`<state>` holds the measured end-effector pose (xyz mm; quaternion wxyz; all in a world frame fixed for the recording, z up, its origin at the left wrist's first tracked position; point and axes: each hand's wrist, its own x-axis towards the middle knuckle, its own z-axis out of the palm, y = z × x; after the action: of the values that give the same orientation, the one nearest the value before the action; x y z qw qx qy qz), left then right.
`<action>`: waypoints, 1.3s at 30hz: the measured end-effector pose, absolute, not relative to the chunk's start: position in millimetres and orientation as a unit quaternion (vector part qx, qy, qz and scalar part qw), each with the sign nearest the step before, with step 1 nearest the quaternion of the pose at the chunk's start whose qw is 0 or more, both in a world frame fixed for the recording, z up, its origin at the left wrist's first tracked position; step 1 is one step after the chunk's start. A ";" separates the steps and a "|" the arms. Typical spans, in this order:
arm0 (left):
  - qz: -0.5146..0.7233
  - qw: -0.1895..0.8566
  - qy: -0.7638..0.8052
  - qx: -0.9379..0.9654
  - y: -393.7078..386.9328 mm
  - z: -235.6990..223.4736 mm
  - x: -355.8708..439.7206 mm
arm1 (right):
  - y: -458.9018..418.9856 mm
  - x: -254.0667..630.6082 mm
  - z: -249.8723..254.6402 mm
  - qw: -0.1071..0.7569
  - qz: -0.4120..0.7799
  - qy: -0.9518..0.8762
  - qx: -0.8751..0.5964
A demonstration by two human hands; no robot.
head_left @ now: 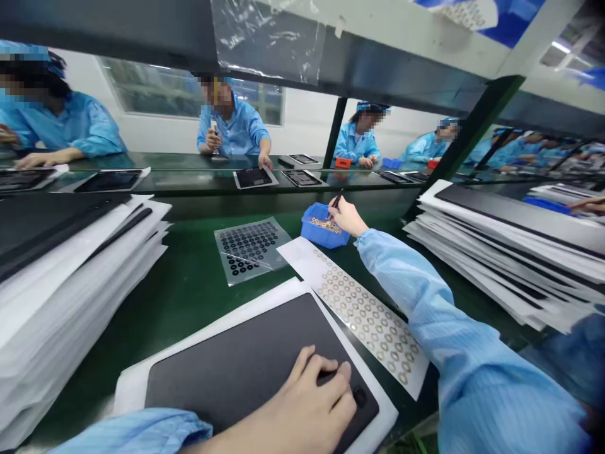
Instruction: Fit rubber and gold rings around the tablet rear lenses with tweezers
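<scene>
Right hand [345,216] pinching tweezers [336,203], tips down at blue tray [321,226] of gold rings [326,225]. Left hand [302,397] on black pad [236,359], fingers lightly curled, not gripping, near small hole by corner. Ring sheet [363,309] still well filled; dot sheet [248,248] many left. Pad stacks [61,296] [510,252] both sides, done or not, cannot tell.

The black panel [246,353] is showing a smooth matt finish, and the white paper sheet [137,391] under it is looking plain and smooth. The blue plastic tray [317,234] is showing a slightly glossy moulded face. The backing sheet [352,302] is appearing as smooth white paper, its rings [382,321] giving a metallic gold sheen. The clear plastic film [250,249] is catching glare over matt black rings [246,243]. The green surface [184,309] is reflecting with a smooth gloss, and the right sleeve [416,302] is showing thin, smooth blue cloth.
</scene>
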<state>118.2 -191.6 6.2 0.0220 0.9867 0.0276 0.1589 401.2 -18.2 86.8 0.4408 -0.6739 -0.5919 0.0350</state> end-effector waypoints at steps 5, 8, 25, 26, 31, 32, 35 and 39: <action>0.231 -0.005 0.026 0.973 -191.8 -6.3 120.4 | -16.3 413.3 84.3 0.404 0.054 -0.588 -0.699; 0.202 0.012 0.017 0.979 -189.8 -0.8 117.6 | -16.0 411.5 88.1 0.383 0.052 -0.591 -0.708; 0.182 0.183 0.536 0.804 -36.3 48.8 29.8 | -14.2 282.9 67.3 0.317 0.020 -0.766 -0.559; 0.163 0.198 0.559 0.789 -27.2 42.3 25.6 | -16.1 268.3 59.0 0.310 0.033 -0.783 -0.539; 0.122 0.247 0.589 0.759 -16.5 22.6 38.8 | -26.2 229.0 26.0 0.282 0.100 -0.840 -0.453; 0.123 0.253 0.588 0.759 -17.1 21.6 43.3 | -27.2 228.1 22.3 0.277 0.110 -0.847 -0.441; 0.128 0.277 0.580 0.756 -16.2 21.4 48.8 | -26.1 231.7 15.6 0.265 0.128 -0.861 -0.416; 0.130 0.322 0.576 0.739 -9.5 25.1 39.9 | -20.2 236.6 11.6 0.257 0.138 -0.870 -0.397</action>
<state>39.9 -9.5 25.1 0.3225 0.7395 0.5765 0.1299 236.6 -20.2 11.6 0.2568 -0.3971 -0.8703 0.1376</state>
